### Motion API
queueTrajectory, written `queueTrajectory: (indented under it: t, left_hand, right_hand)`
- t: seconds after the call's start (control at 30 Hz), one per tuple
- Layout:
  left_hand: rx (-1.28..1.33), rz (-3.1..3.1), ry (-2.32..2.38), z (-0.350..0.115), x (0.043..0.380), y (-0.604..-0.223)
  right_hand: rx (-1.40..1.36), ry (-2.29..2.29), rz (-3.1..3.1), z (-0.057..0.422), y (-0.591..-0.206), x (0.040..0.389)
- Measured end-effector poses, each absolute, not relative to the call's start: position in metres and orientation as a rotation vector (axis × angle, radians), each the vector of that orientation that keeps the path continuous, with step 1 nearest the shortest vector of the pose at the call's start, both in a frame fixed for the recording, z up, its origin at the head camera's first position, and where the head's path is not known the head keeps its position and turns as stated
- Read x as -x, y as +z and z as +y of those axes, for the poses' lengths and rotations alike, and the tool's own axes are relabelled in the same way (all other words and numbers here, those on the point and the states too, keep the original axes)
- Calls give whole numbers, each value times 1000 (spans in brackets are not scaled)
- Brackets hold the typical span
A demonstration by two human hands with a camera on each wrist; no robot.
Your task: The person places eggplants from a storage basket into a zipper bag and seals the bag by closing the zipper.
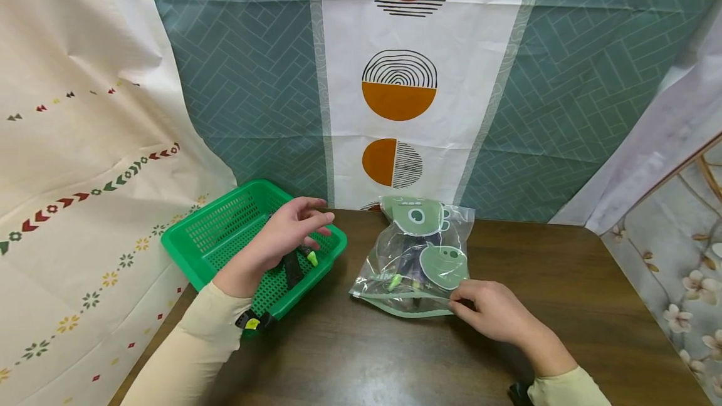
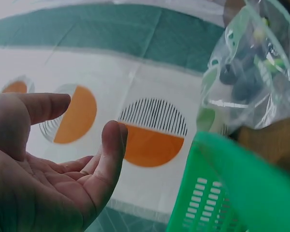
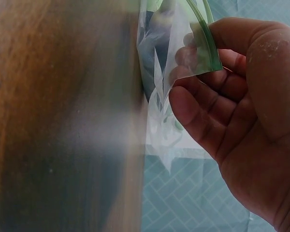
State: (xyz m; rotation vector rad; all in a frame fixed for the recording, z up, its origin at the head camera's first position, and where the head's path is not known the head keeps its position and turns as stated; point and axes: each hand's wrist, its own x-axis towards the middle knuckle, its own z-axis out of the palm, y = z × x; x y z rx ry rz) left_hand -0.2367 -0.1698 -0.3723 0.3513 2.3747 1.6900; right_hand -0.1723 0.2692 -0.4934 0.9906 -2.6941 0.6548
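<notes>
A clear zip bag (image 1: pixel 395 255) with green cartoon prints lies on the table, dark items with lime-green tips inside it. My right hand (image 1: pixel 496 312) pinches the right end of its green zip edge; the right wrist view shows the bag's corner (image 3: pixel 208 53) between thumb and fingers. Over the green basket (image 1: pixel 209 224) hovers my left hand (image 1: pixel 290 227), fingers loosely bent and nothing in them. Below that hand, a dark item with a lime-green tip (image 1: pixel 312 259) and a black item (image 1: pixel 292 270) lie in the basket, partly hidden by the hand and wrist.
The brown wooden table (image 1: pixel 338 362) runs back to a hanging teal and white cloth (image 1: pixel 254 67). A cream patterned cloth (image 1: pixel 84 174) borders the left side, a floral one (image 1: pixel 688 281) the right. The basket's raised rim stands left of the bag.
</notes>
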Motion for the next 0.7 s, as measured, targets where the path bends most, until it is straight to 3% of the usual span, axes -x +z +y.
queueTrajectory:
  t: [0.7]
  left_hand:
    - [-84,2667,1385,-221,293,-384]
  right_hand:
    - [-997,647,-2698,270,-494,172]
